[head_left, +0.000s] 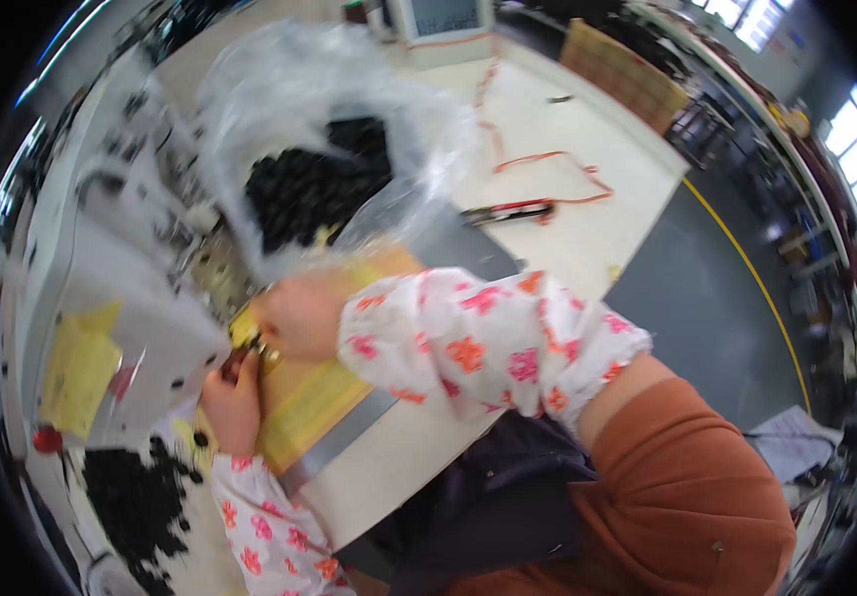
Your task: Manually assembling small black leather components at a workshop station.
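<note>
Both hands — left hand (234,402), right hand (294,318) — pinch a small metal piece (267,353); the clear bag (289,109) holds black parts (314,184).

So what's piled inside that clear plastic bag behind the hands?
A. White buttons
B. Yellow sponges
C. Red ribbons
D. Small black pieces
D: the clear bag beyond the sewing machine holds a heap of small black pieces; another black heap lies near the left hand.

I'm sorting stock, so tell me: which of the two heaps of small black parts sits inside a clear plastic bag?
The upper heap, beyond the hands, lies inside the clear plastic bag. The lower heap, by the left sleeve, lies loose and unbagged.
</note>
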Available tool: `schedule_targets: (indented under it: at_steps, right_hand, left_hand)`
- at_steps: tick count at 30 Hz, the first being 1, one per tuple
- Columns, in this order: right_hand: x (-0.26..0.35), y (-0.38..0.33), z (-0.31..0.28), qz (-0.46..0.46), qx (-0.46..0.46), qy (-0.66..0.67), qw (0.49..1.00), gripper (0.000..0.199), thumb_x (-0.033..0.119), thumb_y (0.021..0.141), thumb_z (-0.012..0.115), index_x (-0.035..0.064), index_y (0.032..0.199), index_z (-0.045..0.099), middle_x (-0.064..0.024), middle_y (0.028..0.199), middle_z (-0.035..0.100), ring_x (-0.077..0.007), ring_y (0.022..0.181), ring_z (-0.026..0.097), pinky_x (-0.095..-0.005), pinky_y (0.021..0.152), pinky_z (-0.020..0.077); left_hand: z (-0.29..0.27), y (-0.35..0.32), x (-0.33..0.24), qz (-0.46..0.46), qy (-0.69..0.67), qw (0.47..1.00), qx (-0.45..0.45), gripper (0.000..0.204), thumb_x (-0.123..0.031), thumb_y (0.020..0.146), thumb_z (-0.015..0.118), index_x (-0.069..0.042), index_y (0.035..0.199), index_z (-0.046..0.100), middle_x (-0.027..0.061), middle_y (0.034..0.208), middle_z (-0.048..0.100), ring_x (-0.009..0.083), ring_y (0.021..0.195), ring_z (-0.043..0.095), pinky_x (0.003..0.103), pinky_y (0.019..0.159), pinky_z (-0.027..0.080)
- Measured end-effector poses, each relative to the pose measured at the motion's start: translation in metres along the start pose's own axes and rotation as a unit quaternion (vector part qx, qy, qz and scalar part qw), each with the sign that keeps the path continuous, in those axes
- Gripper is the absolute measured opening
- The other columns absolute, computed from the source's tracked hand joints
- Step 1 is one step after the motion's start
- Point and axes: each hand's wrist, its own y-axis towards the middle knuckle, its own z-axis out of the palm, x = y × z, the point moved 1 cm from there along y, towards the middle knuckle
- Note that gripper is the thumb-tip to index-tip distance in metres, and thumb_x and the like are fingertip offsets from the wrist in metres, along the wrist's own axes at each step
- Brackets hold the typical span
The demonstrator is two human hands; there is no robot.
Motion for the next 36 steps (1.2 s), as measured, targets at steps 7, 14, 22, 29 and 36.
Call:
schedule_targets:
  at_steps: [7,14,22,29,36]
  right_hand:
    - [0.008,-0.013,-0.011,0.019,-0.034,0.035,0.999,0.018,0.018,0.059,0.062,0.0017,0.065,0.056,-0.016,0.062,0.057,-0.0327,0.062,0.058,-0.0389,0.057,0.046]
    - [-0.006,-0.007,-0.01,-0.031,0.026,0.07,0.997,0.023,0.021,0.063,0.068,0.0001,0.066,0.059,-0.0116,0.056,0.058,-0.0231,0.051,0.059,-0.033,0.046,0.0455]
    - [-0.001,-0.013,-0.005,-0.092,0.042,0.149,0.984,0.015,0.01,0.066,0.063,0.0006,0.074,0.054,-0.0117,0.061,0.058,-0.024,0.058,0.058,-0.0316,0.053,0.0447]
    - [0.047,-0.045,-0.008,-0.096,0.288,0.237,0.923,0.014,0.01,0.073,0.063,0.0026,0.081,0.053,-0.0055,0.064,0.053,-0.0147,0.057,0.051,-0.0283,0.052,0.0413]
    - [0.024,-0.011,-0.022,0.202,0.22,0.331,0.895,0.014,0.008,0.076,0.064,0.0005,0.079,0.053,-0.0039,0.069,0.058,-0.009,0.055,0.055,-0.0195,0.047,0.0434]
  left_hand:
    - [-0.003,-0.021,-0.012,0.12,0.085,0.989,-0.01,0.016,-0.013,0.083,0.053,0.004,0.082,0.055,0.0124,0.065,0.056,0.0237,0.056,0.051,0.032,0.053,0.039]
    - [0.013,-0.048,-0.036,0.247,-0.054,0.963,0.096,0.022,-0.003,0.084,0.044,0.008,0.1,0.054,0.0192,0.088,0.062,0.0272,0.078,0.062,0.031,0.069,0.046]
    - [-0.01,-0.026,-0.008,0.118,-0.06,0.99,0.039,0.014,-0.009,0.083,0.051,0.004,0.078,0.056,0.0086,0.064,0.055,0.0102,0.057,0.046,0.024,0.054,0.039]
    - [-0.005,-0.02,-0.016,0.173,-0.211,0.956,0.109,0.013,-0.012,0.081,0.055,-0.003,0.089,0.061,0.007,0.073,0.06,0.0158,0.058,0.053,0.024,0.056,0.042]
    - [-0.012,-0.017,0.012,0.103,-0.077,0.989,0.078,0.014,-0.017,0.078,0.06,-0.004,0.083,0.06,0.0086,0.053,0.05,0.0143,0.046,0.044,0.028,0.046,0.037]
